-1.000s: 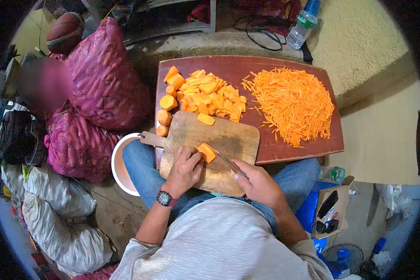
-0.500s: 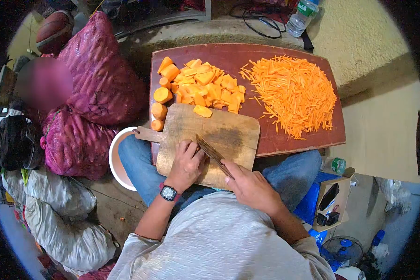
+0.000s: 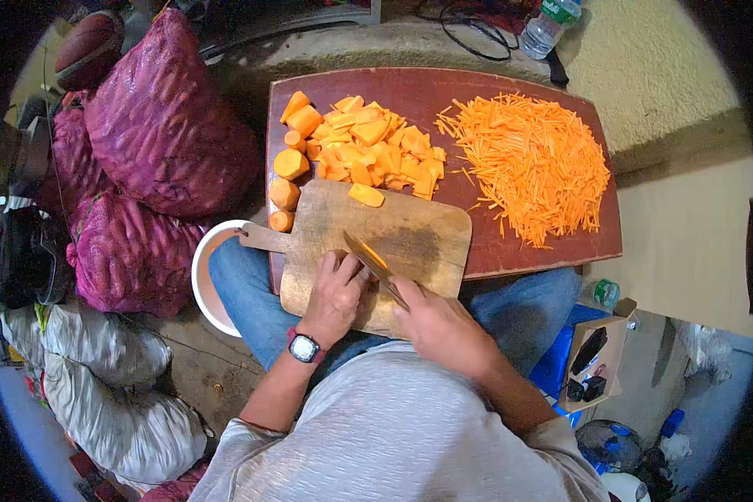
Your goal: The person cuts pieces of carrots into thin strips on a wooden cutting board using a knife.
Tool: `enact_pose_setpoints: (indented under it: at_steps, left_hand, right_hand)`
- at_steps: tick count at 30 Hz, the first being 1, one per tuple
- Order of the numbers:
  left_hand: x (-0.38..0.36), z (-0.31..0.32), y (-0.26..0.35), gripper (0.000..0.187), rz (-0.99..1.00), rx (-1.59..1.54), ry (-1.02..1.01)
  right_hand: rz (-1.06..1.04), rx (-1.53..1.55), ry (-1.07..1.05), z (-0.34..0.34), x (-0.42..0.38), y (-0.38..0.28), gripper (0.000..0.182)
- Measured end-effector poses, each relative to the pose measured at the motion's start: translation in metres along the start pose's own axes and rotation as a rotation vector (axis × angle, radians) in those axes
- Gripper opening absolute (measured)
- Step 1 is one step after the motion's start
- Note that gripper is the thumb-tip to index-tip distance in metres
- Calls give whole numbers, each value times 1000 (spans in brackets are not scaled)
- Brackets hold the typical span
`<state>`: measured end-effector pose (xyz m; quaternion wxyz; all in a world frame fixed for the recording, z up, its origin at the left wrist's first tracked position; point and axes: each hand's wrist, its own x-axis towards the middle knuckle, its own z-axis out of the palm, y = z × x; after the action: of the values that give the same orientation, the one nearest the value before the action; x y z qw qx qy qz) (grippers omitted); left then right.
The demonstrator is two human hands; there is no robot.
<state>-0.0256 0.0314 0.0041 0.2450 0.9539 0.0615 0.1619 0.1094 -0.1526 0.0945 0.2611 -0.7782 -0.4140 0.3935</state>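
Note:
My right hand grips a kitchen knife by its handle, the blade slanting up and left over the wooden cutting board. A thin orange carrot strip shows along the blade's right side. Beside the blade, my left hand presses down on the board with curled fingers; what lies under them is hidden. One flat carrot slice lies near the board's top edge. Beyond it are a heap of carrot slices and several thick carrot chunks. Shredded carrot is piled to the right.
The board rests partly on a red-brown table and over my lap. A white basin stands left of my leg. Purple mesh sacks and white sacks crowd the left. A water bottle and an open box are right.
The knife blade has tilted so its side shows more, and a carrot strip is now visible beside it. My left hand stays nearly in place. The whole view has shifted slightly.

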Motion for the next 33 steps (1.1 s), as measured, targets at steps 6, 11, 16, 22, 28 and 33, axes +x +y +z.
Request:
enact_pose_setpoints:
  at_steps: [6, 11, 16, 22, 28, 33]
  left_hand:
    - [3, -5, 2, 40, 7, 18, 32]
    - [-3, 1, -2, 43, 11, -2, 43]
    - [-1, -2, 0, 43, -9, -12, 31]
    - [-4, -2, -2, 43, -1, -25, 14]
    - [-4, -2, -4, 44, 23, -31, 51]
    - [-5, -2, -4, 46, -4, -57, 72]
  right_hand:
    - [-34, -24, 27, -3, 0, -4, 46]
    - [82, -13, -35, -2, -5, -11, 44]
    - [85, -40, -51, -1, 18, -18, 44]
    - [-9, 27, 28, 5, -7, -6, 43]
    - [93, -30, -41, 1, 21, -19, 47]
    - [-10, 49, 29, 2, -10, -8, 42]
